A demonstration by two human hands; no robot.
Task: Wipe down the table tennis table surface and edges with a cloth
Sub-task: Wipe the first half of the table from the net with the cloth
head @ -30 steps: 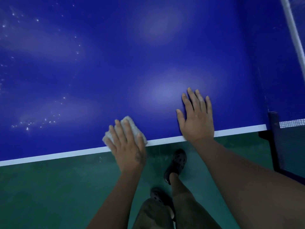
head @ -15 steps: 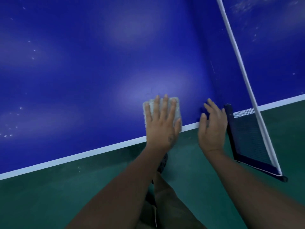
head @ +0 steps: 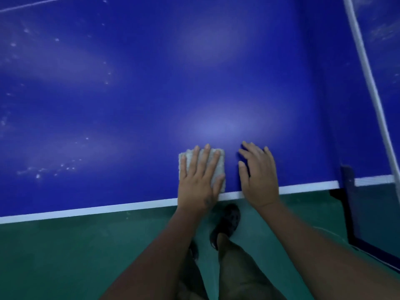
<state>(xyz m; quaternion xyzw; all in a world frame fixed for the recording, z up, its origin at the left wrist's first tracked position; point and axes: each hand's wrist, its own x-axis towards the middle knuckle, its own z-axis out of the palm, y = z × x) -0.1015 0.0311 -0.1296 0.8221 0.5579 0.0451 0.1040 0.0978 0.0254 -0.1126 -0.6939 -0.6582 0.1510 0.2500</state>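
The blue table tennis table (head: pixel 151 94) fills the upper view, its white edge line (head: pixel 86 211) running along the near side. A pale folded cloth (head: pixel 218 167) lies on the surface just inside that edge. My left hand (head: pixel 200 180) presses flat on the cloth with straight fingers, covering most of it. Beside it to the right, my right hand (head: pixel 258 176) rests flat on the bare blue surface, fingers spread. White specks and streaks (head: pixel 43 169) mark the table's left part.
The net (head: pixel 368 83) with its white top band crosses the table at the right, and its dark post and clamp (head: pixel 348 191) stick out past the edge. Green floor (head: pixel 75 256) lies below, with my legs and dark shoe (head: pixel 227 221) under the table edge.
My left hand slid the cloth to the right along the edge and a little further onto the surface. My right hand stayed flat near the net side; the view swung back and forth.
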